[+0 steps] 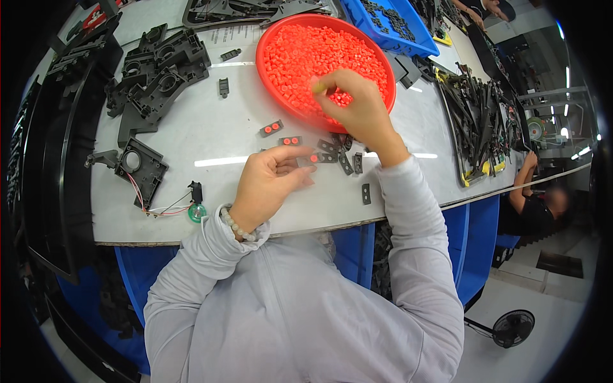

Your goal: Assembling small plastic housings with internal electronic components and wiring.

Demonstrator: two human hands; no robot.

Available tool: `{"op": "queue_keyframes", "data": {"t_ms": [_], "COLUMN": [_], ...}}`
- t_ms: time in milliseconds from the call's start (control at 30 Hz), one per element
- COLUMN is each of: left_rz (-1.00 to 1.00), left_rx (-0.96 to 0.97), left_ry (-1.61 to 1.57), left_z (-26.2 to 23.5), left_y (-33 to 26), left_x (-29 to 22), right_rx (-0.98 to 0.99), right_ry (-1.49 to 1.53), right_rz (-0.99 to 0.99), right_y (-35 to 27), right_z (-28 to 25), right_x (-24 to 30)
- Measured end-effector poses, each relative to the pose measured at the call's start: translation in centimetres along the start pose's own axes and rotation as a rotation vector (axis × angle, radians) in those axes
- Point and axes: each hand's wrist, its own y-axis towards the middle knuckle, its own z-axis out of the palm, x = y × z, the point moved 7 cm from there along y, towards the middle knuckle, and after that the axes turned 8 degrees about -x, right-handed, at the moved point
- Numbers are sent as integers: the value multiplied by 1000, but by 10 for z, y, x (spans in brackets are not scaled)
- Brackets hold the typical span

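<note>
My left hand (271, 182) rests on the white table (211, 127) and pinches a small dark plastic piece (311, 159) that has one orange button in it. My right hand (359, 108) reaches into the red bowl (271, 76) of small orange buttons (306, 54), fingers bunched on something small and yellowish at its fingertips. Two filled dark pieces (271, 128) (290, 141), each with two orange buttons, lie just left of my hands. Several unfilled dark pieces (348, 163) lie between my wrists.
Black moulded housings (159, 70) are piled at the left, and one with wires and a green disc (143, 169) lies nearer. A blue bin (389, 22) of dark parts stands behind the bowl. Long black parts (479, 121) are stacked right. Another person (543, 198) sits far right.
</note>
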Motion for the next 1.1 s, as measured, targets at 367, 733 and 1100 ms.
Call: {"op": "queue_keyframes", "data": {"t_ms": [367, 733, 1100], "left_rz": [10, -15, -3], "left_rx": [-22, -45, -39], "left_ry": [-59, -78, 290], "left_z": [0, 0, 3], "left_y": [-1, -1, -5], "left_x": [-1, 1, 3], "right_rx": [69, 66, 47], "right_ry": [-7, -208, -112], "right_rz": [-334, -467, -11], "right_y": [-55, -74, -21], "right_z": [-6, -7, -26], "right_x": [73, 86, 2]}}
